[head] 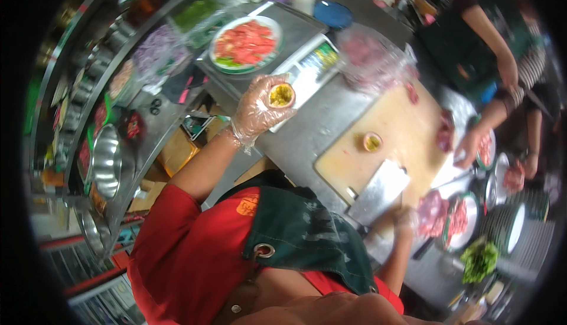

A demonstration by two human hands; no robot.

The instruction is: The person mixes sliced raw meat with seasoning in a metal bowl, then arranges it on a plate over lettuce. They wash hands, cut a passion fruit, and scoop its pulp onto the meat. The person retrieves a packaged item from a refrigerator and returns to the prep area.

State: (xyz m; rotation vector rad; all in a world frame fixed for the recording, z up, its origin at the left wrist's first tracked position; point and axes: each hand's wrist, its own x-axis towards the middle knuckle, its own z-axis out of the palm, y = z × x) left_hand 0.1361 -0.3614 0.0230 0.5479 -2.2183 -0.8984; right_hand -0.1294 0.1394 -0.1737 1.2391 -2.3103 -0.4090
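Note:
My left hand, in a clear plastic glove, holds a halved passion fruit with its yellow pulp showing. Another passion fruit half lies cut side up on the cutting board. A broad-bladed cleaver rests across the board's near edge. Beside the cleaver is my right hand, gloved and blurred; whether it grips anything cannot be told. Ahead, an oval plate of sliced red meat with a green garnish stands on a metal tray.
A plastic bag of meat lies beyond the board. Plates of meat, stacked plates and lettuce stand to the right. A co-worker's hand reaches over the right side. Steel bowls and bagged vegetables are at left.

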